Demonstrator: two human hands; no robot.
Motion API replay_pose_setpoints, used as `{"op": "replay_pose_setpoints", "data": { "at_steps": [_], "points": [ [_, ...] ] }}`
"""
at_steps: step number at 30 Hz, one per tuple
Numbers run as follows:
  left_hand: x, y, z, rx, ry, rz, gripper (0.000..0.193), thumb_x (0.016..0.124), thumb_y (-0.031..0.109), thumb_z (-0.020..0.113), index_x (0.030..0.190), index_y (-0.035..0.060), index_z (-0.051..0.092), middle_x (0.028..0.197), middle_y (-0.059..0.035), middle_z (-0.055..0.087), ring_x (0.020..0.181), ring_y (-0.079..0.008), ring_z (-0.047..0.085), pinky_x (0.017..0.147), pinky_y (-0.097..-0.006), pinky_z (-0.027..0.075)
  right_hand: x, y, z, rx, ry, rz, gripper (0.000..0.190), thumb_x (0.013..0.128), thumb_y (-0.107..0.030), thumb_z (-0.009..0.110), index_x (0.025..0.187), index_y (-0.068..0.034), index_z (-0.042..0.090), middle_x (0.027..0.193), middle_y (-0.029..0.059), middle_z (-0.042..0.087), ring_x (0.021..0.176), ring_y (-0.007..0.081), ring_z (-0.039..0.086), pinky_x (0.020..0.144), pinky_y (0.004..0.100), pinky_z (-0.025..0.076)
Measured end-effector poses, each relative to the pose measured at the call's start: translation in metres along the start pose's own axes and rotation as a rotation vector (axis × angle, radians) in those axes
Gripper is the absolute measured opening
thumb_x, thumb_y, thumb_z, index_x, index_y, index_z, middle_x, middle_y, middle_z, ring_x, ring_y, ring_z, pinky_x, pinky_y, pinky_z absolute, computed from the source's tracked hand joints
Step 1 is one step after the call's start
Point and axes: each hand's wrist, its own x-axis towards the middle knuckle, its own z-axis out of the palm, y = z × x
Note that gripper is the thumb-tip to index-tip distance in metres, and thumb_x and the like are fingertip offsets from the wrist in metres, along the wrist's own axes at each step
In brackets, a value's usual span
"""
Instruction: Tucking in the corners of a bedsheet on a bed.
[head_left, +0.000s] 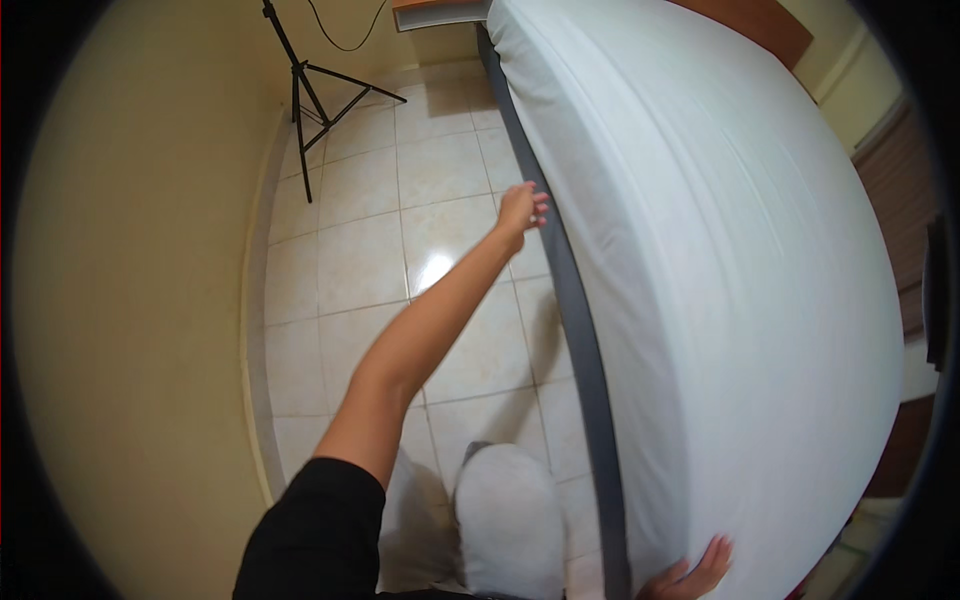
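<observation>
A mattress under a white fitted sheet (750, 285) fills the right side of the view, on a dark grey bed base (574, 307). My left hand (523, 210) reaches forward beside the bed's long side, its fingers bent and loosely apart, with nothing seen in it. Whether its fingertips touch the bed's side cannot be told. At the bottom right, my right hand (694, 574) lies at the near edge of the sheeted mattress with fingers spread; its wrist is cut off by the picture's rim. Soft wrinkles run along the sheet's side.
A black tripod stand (319, 112) is on the tiled floor (360, 259) at the upper left, near a hanging cable (349, 49). A wall (150, 285) runs along the left. A wooden shelf (439, 16) juts out beside the bed's head. My bent knee (510, 517) is below.
</observation>
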Motion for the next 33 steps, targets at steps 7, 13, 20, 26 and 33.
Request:
{"op": "replay_pose_setpoints", "data": {
  "at_steps": [7,13,20,26,33],
  "points": [
    [0.23,0.115,-0.071,0.154,0.28,0.068,0.043,0.103,0.028,0.048,0.141,0.0082,0.051,0.123,-0.011,0.068,0.101,-0.0192,0.063,0.086,-0.0408,0.054,0.034,0.003,0.018,-0.035,0.0,-0.091,0.056,0.112,-0.042,0.034,0.126,0.005,0.06,0.126,0.0251,0.063,0.119,0.0443,0.06,0.107,0.0629,0.043],
    [0.436,0.192,-0.104,-0.081,0.21,0.329,0.042,0.105,0.028,0.05,0.143,0.0092,0.053,0.124,-0.0112,0.068,0.1,-0.0173,0.064,0.079,-0.0367,0.055,0.091,-0.104,0.059,-0.06,-0.022,0.167,0.05,0.11,-0.034,0.037,0.114,0.008,0.063,0.108,0.024,0.067,0.102,0.0411,0.068,0.096,0.0614,0.052],
    [0.546,0.21,-0.037,0.18,0.306,0.597,0.052,0.108,0.03,0.04,0.148,-0.002,0.048,0.149,-0.025,0.053,0.135,-0.0371,0.053,0.114,-0.0409,0.039,0.221,-0.305,0.182,0.307,-0.46,0.901,0.043,0.107,-0.033,0.048,0.121,0.005,0.063,0.11,0.0172,0.066,0.103,0.0333,0.066,0.093,0.0524,0.052],
    [0.557,0.222,-0.076,-0.412,-0.089,0.25,0.049,0.107,0.026,0.041,0.145,-0.0041,0.048,0.126,-0.0098,0.064,0.116,-0.0183,0.06,0.101,-0.0305,0.047,0.306,-0.43,0.285,0.874,-0.565,1.539,0.042,0.104,-0.032,0.057,0.128,0.002,0.062,0.111,0.0115,0.065,0.104,0.0267,0.065,0.091,0.0448,0.053],
    [0.562,0.253,-0.092,-0.427,-0.353,0.099,0.04,0.106,0.02,0.047,0.136,-0.0066,0.051,0.131,-0.0163,0.062,0.122,-0.0242,0.06,0.107,-0.0359,0.05,0.472,-0.667,0.456,1.806,-0.091,1.375,0.047,0.107,-0.032,0.057,0.141,0.0,0.054,0.126,0.0107,0.063,0.114,0.0224,0.062,0.095,0.04,0.053]
  ]
}}
